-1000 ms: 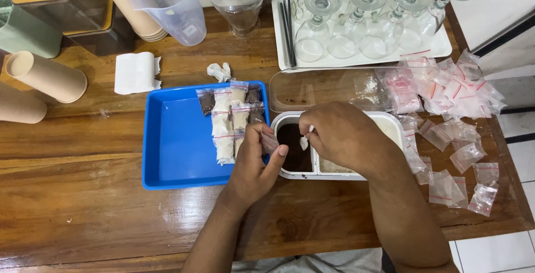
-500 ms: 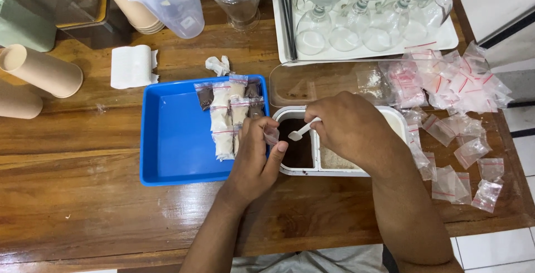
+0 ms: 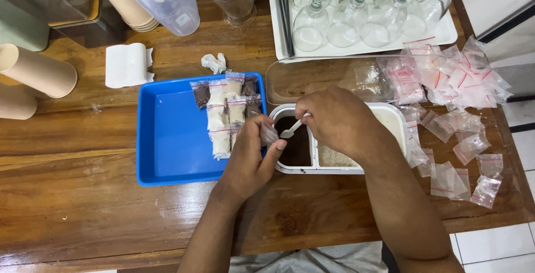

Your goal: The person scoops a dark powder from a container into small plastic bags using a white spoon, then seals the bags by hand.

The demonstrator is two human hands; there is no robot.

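My right hand (image 3: pixel 333 121) holds a small white plastic spoon (image 3: pixel 292 130) over the dark-powder section of a white divided container (image 3: pixel 390 118). My left hand (image 3: pixel 252 159) pinches a small clear zip bag (image 3: pixel 268 134) at the container's left rim, right beside the spoon's bowl. The container's other section holds pale powder. To the left lies a blue tray (image 3: pixel 167 139) with several filled small bags (image 3: pixel 223 114) along its right side.
A heap of empty red-striped zip bags (image 3: pixel 457 89) lies right of the container. Behind are a white tray of upturned glasses (image 3: pixel 356 11), a clear lid (image 3: pixel 312 78), a measuring jug (image 3: pixel 161 0), stacked paper cups (image 3: pixel 120 0) and a folded tissue (image 3: pixel 128 64).
The spoon has come up out of the dark powder and moved left to the bag in my left hand. The view has shifted slightly.
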